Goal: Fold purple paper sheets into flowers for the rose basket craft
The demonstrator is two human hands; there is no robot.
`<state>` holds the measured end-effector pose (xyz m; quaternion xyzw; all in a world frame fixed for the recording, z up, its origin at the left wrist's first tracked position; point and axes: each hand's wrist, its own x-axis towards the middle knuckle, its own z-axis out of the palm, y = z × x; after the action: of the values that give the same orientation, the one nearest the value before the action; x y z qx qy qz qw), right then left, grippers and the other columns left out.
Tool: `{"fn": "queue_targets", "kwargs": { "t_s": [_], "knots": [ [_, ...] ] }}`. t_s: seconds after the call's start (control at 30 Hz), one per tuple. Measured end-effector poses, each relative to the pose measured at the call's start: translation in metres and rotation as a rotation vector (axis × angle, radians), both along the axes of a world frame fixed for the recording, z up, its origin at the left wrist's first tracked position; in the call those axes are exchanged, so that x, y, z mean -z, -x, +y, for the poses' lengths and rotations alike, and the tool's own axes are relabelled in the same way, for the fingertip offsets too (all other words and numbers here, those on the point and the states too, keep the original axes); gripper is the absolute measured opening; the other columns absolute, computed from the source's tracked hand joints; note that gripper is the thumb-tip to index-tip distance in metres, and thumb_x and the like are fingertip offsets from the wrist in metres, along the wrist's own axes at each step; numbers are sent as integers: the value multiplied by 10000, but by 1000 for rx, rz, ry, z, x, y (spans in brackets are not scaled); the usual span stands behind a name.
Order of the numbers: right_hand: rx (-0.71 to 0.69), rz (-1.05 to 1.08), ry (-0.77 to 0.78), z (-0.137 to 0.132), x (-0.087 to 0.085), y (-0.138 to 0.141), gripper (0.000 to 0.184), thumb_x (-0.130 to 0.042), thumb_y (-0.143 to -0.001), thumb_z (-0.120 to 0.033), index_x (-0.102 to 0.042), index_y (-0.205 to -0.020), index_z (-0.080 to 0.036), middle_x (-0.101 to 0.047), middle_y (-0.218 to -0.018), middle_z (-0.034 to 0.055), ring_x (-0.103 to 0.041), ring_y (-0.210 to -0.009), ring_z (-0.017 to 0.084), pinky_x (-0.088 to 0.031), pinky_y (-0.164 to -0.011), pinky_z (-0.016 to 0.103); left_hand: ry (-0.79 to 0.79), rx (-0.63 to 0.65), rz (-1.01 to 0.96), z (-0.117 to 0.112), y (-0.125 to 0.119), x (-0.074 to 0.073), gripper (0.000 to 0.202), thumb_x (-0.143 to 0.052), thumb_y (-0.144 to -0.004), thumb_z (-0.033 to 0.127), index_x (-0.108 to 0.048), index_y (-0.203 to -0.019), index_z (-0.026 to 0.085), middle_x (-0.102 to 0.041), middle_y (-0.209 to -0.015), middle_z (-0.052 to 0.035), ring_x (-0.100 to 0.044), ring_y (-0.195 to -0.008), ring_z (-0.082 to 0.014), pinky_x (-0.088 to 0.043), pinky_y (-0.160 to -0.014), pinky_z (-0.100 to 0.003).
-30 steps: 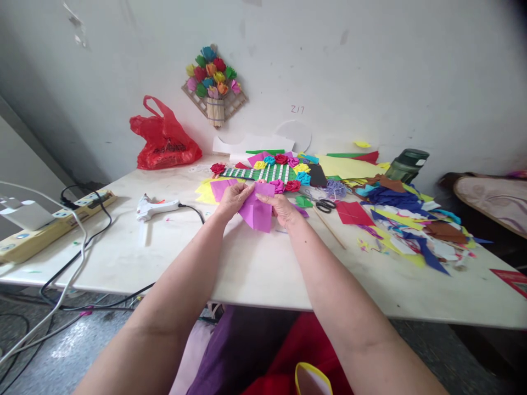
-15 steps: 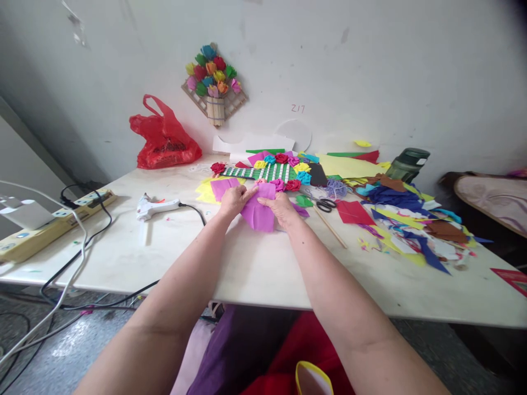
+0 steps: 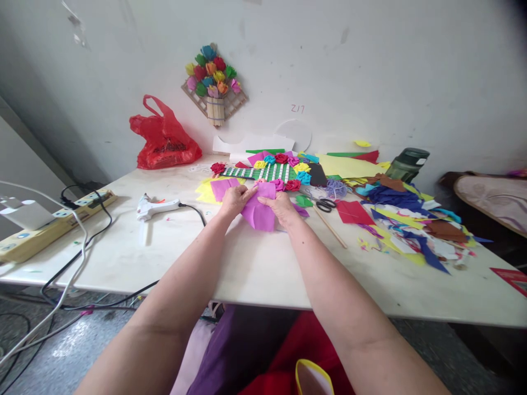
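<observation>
Between my two hands is a sheet of purple crepe paper (image 3: 259, 215), held low over the table. My left hand (image 3: 235, 201) pinches its left side with thumb and fingers. On its right edge my right hand (image 3: 282, 207) is closed, the thumb lying across the paper. Another purple piece (image 3: 223, 189) lies left of my left hand on yellow paper (image 3: 206, 191). Just beyond my hands sits a green and white woven piece (image 3: 274, 173) edged with red, yellow, blue and pink paper roses (image 3: 303, 177). My fingers partly hide the purple sheet's upper edge.
A white glue gun (image 3: 156, 207) lies to the left, its cord running near my left forearm. Black scissors (image 3: 326, 204), a wooden stick (image 3: 330, 226) and red paper (image 3: 354, 213) are on the right. Further out are a scrap heap (image 3: 403, 208), a dark bottle (image 3: 408, 164) and a power strip (image 3: 53, 226).
</observation>
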<state>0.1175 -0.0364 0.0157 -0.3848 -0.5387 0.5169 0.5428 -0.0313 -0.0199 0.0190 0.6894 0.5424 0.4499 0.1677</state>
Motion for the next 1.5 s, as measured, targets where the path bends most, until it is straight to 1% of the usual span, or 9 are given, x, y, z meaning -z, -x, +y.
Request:
{"fn": "queue_targets", "kwargs": {
  "t_s": [0.2,0.3,0.47,0.67,0.8,1.03,1.17,1.3,1.5],
  "knots": [
    [15,11,-35,1,0,0,326,-698,-540,-265,-658,-841,-146,-669,-791,25,-589,-707,147,-469,-715,294,-15,-24,-21,0,0,1,475,-474,-724,570,-355,-492,173,-334,-468,34,-301,-469,-75,-197,-434,-222],
    [5,-10,-28,3,2,-1,308,-702,-547,-314,-666,-806,-151,-660,-714,21,-579,-661,148,-466,-666,290,-21,4,-63,0,-1,0,476,-480,-729,557,-350,-484,169,-320,-467,35,-287,-460,-69,-194,-424,-217],
    [24,-58,-12,5,4,-2,286,-692,-561,-378,-663,-716,-140,-624,-617,20,-543,-577,141,-444,-590,279,35,49,-196,-6,-3,-4,420,-502,-725,531,-454,-537,158,-366,-491,29,-296,-452,-66,-199,-402,-208],
    [54,-201,-146,9,7,-1,294,-628,-625,-415,-648,-719,-137,-598,-631,3,-513,-600,129,-419,-612,262,47,76,-264,-7,-4,-4,396,-524,-711,526,-518,-596,147,-428,-520,20,-332,-466,-70,-221,-403,-202],
    [140,-320,-216,11,8,-2,281,-600,-643,-418,-566,-582,-145,-494,-546,-24,-434,-544,111,-365,-545,242,25,47,-232,-6,-3,-2,386,-519,-727,492,-486,-551,149,-408,-504,25,-322,-468,-67,-226,-412,-197],
    [216,-311,-279,10,7,0,276,-590,-650,-390,-501,-534,-157,-464,-545,-31,-429,-572,110,-373,-573,241,31,-9,-231,-1,-3,-1,341,-505,-737,457,-534,-601,146,-447,-517,18,-352,-477,-76,-249,-419,-194],
    [183,-261,-285,10,7,0,256,-597,-651,-401,-590,-621,-147,-545,-596,-20,-500,-625,135,-413,-614,255,37,-11,-251,0,-3,0,336,-509,-732,457,-547,-622,142,-461,-530,15,-360,-480,-75,-263,-422,-194],
    [132,-188,-325,11,7,1,312,-598,-669,-397,-677,-849,-154,-673,-833,22,-594,-820,204,-459,-754,318,52,8,-321,1,-2,1,344,-521,-720,469,-536,-614,142,-449,-526,19,-350,-468,-69,-259,-414,-191],
    [65,-150,-426,12,7,1,308,-605,-685,-279,-682,-972,-200,-657,-1062,25,-569,-1050,206,-387,-969,348,70,8,-389,2,-1,3,332,-543,-699,462,-542,-614,142,-441,-518,20,-344,-458,-69,-242,-400,-192]
  ]
}}
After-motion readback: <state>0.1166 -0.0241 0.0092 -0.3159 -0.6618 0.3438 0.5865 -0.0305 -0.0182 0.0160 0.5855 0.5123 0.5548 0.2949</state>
